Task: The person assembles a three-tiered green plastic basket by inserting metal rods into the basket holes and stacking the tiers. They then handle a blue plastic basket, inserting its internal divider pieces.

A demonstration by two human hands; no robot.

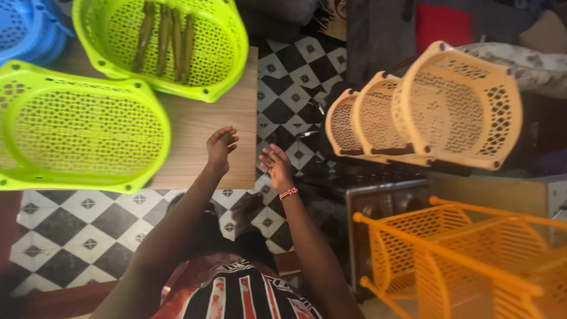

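Nearest the camera, only a striped red, black and white garment [245, 295] and two forearms were seen, raised over a black-and-white chequered tile floor [71, 230]. Nothing was held in either hand. The left hand [220, 145] was loosely curled, its fingers bent inward, and was poised at the near edge of a light wooden tabletop [204, 127], though contact with it could not be made out. The right hand [275, 165], marked by a red beaded wristband [288, 192], was spread open above the floor, apart from everything.

To the right, an open-work orange plastic rack frame [449, 254] was seen standing, seemingly with no trays fitted into it. Beyond it, three orange perforated plastic baskets [425, 115] were nested on their sides.

On the tabletop, a lime-green perforated oval plastic basket [77, 130] lay near the left hand but clear of it, and farther off a second lime-green basket [165, 44] was lying with several brown rods [165, 41] visible through its mesh. A blue plastic basket [26, 29] was glimpsed at the far corner.

As a judgement, the assembling was hardly advanced: parts were laid out in separate groups, and none was in hand.
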